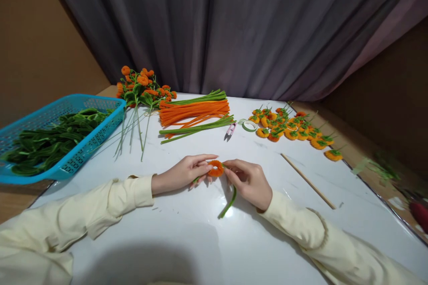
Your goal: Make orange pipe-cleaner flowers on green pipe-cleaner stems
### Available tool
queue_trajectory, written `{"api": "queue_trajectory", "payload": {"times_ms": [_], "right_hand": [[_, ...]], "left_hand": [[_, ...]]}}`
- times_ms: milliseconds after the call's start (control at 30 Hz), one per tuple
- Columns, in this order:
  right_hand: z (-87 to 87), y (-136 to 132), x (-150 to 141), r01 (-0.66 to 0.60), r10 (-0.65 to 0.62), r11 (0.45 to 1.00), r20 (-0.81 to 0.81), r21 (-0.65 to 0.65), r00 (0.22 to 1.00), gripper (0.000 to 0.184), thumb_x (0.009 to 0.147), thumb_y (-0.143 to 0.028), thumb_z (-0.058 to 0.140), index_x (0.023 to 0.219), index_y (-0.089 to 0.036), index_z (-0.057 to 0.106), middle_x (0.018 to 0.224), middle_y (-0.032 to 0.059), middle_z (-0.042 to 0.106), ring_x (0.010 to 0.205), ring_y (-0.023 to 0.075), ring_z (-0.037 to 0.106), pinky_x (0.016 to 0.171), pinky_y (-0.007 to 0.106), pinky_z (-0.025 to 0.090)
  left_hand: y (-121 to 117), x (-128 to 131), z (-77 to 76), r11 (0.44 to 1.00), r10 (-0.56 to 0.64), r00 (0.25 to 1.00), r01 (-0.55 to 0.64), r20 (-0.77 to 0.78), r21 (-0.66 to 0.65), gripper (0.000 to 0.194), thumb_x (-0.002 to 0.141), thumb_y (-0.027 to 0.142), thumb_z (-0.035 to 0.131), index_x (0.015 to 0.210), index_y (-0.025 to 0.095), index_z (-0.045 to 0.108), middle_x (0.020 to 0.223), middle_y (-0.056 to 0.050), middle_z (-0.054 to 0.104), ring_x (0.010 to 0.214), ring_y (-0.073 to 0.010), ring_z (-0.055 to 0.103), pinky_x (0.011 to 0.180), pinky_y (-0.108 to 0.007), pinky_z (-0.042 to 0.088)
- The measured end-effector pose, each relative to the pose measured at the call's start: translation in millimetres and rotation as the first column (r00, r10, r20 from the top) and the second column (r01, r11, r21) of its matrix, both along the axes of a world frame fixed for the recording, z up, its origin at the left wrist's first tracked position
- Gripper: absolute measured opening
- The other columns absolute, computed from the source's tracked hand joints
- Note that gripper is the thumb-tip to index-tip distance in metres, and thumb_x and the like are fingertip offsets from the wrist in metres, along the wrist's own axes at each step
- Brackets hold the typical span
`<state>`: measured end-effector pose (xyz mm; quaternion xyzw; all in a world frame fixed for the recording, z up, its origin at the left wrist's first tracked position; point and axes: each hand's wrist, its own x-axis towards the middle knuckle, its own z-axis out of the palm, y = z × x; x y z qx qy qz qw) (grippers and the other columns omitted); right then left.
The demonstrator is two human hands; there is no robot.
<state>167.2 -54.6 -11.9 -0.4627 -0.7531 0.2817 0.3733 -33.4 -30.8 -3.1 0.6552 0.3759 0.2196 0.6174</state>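
Note:
Between my two hands is an orange pipe-cleaner ring [216, 168], fuzzy and with a hole in its middle. My left hand [187, 171] pinches the ring's left side between thumb and fingers. On the other side, my right hand [249, 182] has thumb and forefinger closed on a green pipe cleaner [228, 205] at the ring's right edge. The green strip's tail hangs down toward the table, and a bit of green also shows below my left fingers. My right hand's other fingers are curled and partly hidden.
A blue basket [76, 151] of green leaves stands left. Behind lie orange flowers on stems [142, 82], orange pipe cleaners [194, 112], pink snips [230, 130] and a tape roll [249, 125]. Several small pumpkin-like pieces [290, 127] and a wooden stick [307, 181] are at right.

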Motion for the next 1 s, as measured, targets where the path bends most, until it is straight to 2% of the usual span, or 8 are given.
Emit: {"api": "queue_trajectory", "payload": {"times_ms": [100, 167, 233, 300, 400, 500, 700, 1000], "right_hand": [[5.9, 0.9, -1.6, -0.106, 0.070, 0.968, -0.163, -0.227, 0.984, 0.023, 0.081, -0.028, 0.053, 0.099, -0.014, 0.059, 0.069, 0.0047, 0.066, 0.060, 0.0159, 0.064, 0.052, 0.024, 0.050], [6.5, 2.1, -5.3, -0.157, 0.087, 0.939, -0.229, -0.305, 0.969, 0.023, 0.079, -0.028, 0.055, 0.097, -0.015, 0.057, 0.077, 0.0056, 0.067, 0.063, 0.0158, 0.065, 0.051, 0.023, 0.050], [5.0, 3.4, -10.3, -0.169, 0.078, 0.919, -0.256, -0.357, 0.964, 0.022, 0.076, -0.026, 0.055, 0.096, -0.016, 0.056, 0.082, 0.0050, 0.067, 0.059, 0.0140, 0.064, 0.047, 0.022, 0.048], [3.0, 4.5, -14.9, -0.173, 0.075, 0.907, -0.255, -0.385, 0.964, 0.020, 0.074, -0.022, 0.054, 0.093, -0.016, 0.056, 0.077, 0.0023, 0.066, 0.054, 0.0115, 0.061, 0.045, 0.020, 0.045], [1.8, 5.2, -18.4, -0.142, 0.069, 0.912, -0.199, -0.384, 0.977, 0.010, 0.073, -0.017, 0.052, 0.081, -0.017, 0.058, 0.056, -0.0035, 0.060, 0.044, 0.0084, 0.054, 0.043, 0.018, 0.042], [2.4, 4.8, -18.4, -0.090, 0.013, 0.907, -0.185, -0.411, 0.983, 0.008, 0.072, -0.017, 0.051, 0.077, -0.017, 0.058, 0.044, -0.0066, 0.053, 0.036, 0.0078, 0.049, 0.039, 0.018, 0.040], [6.0, 2.0, -18.6, -0.085, -0.056, 0.871, -0.271, -0.483, 0.961, 0.007, 0.069, -0.018, 0.052, 0.075, -0.017, 0.056, 0.046, -0.0060, 0.056, 0.035, 0.0094, 0.052, 0.035, 0.019, 0.042], [12.6, -1.7, -20.7, -0.135, -0.134, 0.808, -0.401, -0.573, 0.906, 0.010, 0.065, -0.020, 0.055, 0.074, -0.018, 0.053, 0.044, -0.0067, 0.057, 0.036, 0.0119, 0.058, 0.039, 0.021, 0.048]], "left_hand": [[0.3, 0.4, -2.1, 0.994, -0.039, 0.999, 0.039, -0.003, 0.107, 0.047, 0.088, 0.033, 0.045, 0.130, 0.012, 0.046, 0.067, 0.000, 0.059, 0.054, -0.0094, 0.049, 0.057, -0.024, 0.040], [0.0, 1.7, -3.6, 0.986, -0.055, 0.998, 0.055, -0.009, 0.155, 0.047, 0.089, 0.031, 0.045, 0.132, 0.012, 0.044, 0.069, -0.001, 0.059, 0.065, -0.0123, 0.055, 0.066, -0.026, 0.042], [-0.8, 3.0, -4.5, 0.986, -0.065, 0.998, 0.065, -0.010, 0.153, 0.050, 0.089, 0.032, 0.045, 0.134, 0.013, 0.038, 0.068, 0.001, 0.058, 0.067, -0.0133, 0.056, 0.067, -0.027, 0.042], [-1.8, 3.6, -4.4, 0.986, -0.074, 0.997, 0.075, -0.015, 0.151, 0.051, 0.089, 0.034, 0.045, 0.135, 0.014, 0.034, 0.066, 0.002, 0.056, 0.064, -0.0128, 0.055, 0.065, -0.026, 0.041], [-3.2, 3.2, -3.5, 0.982, -0.086, 0.996, 0.091, -0.038, 0.163, 0.051, 0.090, 0.036, 0.043, 0.136, 0.016, 0.034, 0.058, 0.005, 0.053, 0.056, -0.0106, 0.050, 0.060, -0.024, 0.039], [-4.1, 2.8, -2.6, 0.990, -0.056, 0.998, 0.059, -0.023, 0.126, 0.052, 0.090, 0.039, 0.044, 0.137, 0.018, 0.033, 0.049, 0.009, 0.047, 0.048, -0.0086, 0.042, 0.054, -0.021, 0.035], [-2.5, 3.2, 0.9, 1.000, 0.018, 0.996, -0.017, 0.088, -0.011, 0.056, 0.087, 0.040, 0.050, 0.136, 0.017, 0.034, 0.041, 0.012, 0.037, 0.039, -0.0059, 0.031, 0.045, -0.018, 0.028], [-0.2, -0.1, 6.8, 0.997, 0.078, 0.980, -0.074, 0.186, -0.028, 0.052, 0.085, 0.041, 0.054, 0.129, 0.017, 0.041, 0.044, 0.012, 0.033, 0.040, -0.0050, 0.023, 0.042, -0.018, 0.021]]}}
